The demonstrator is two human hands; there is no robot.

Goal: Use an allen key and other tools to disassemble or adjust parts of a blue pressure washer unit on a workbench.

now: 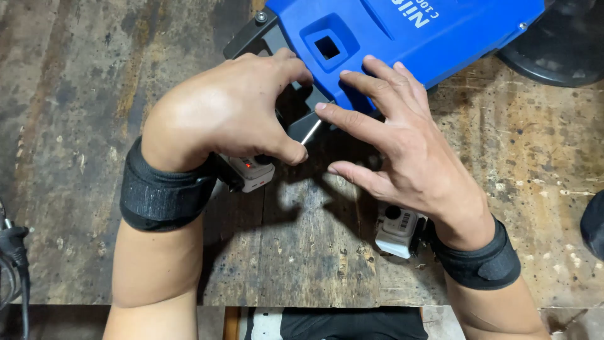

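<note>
While resting on the blue machine housing (402,31), the right hand (402,148) spreads its fingers wide. Just beside that housing, the left hand (229,113) pinches a thin metal rod (311,132).

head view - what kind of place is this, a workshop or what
Probably a repair workshop: a scarred, stained wooden workbench, a blue plastic machine housing lying on it, and both hands, left hand and right hand, working at its edge with a thin metal tool.

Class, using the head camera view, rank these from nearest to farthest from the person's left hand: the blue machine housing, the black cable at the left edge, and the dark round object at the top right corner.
From the left hand:
1. Blue machine housing, directly under the fingertips, top centre.
2. Black cable, far left edge, lower down.
3. Dark round object, top right corner, beyond the housing.
</note>
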